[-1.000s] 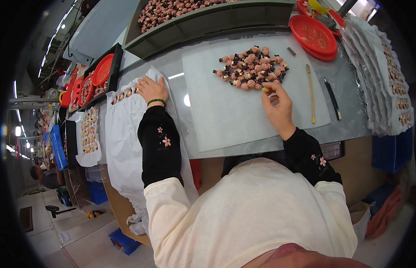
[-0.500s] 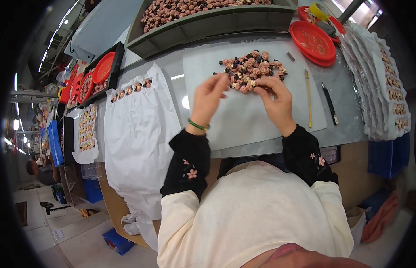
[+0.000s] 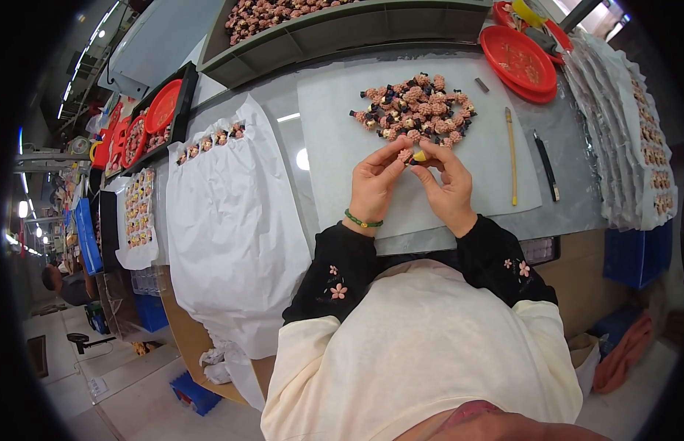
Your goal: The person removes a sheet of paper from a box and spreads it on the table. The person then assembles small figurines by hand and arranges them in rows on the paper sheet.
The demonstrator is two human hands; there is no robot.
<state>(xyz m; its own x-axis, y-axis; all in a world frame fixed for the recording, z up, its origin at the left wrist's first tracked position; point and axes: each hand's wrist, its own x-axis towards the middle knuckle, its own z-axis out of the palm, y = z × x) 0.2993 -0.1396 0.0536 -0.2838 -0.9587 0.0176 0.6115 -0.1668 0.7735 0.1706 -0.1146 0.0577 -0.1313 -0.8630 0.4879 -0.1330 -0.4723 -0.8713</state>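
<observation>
Just in front of the pile, my left hand and right hand meet over one small figurine, pinching it between their fingertips. It has a knobbly pink top and a yellow part; the rest is hidden by the fingers. Behind it lies a pile of similar pink, black and cream figurines on a white sheet. To the right of my right hand are a thin yellow stick and a black pen-like tool.
A grey crate full of figurines stands at the back. Red dishes sit back right, beside stacked plastic-wrapped trays. On the left, white paper partly covers a row of figurines. Another person is far left.
My left hand has come right and down to meet my right hand. A figurine is now held between both, away from the pile. The view has shifted slightly.
</observation>
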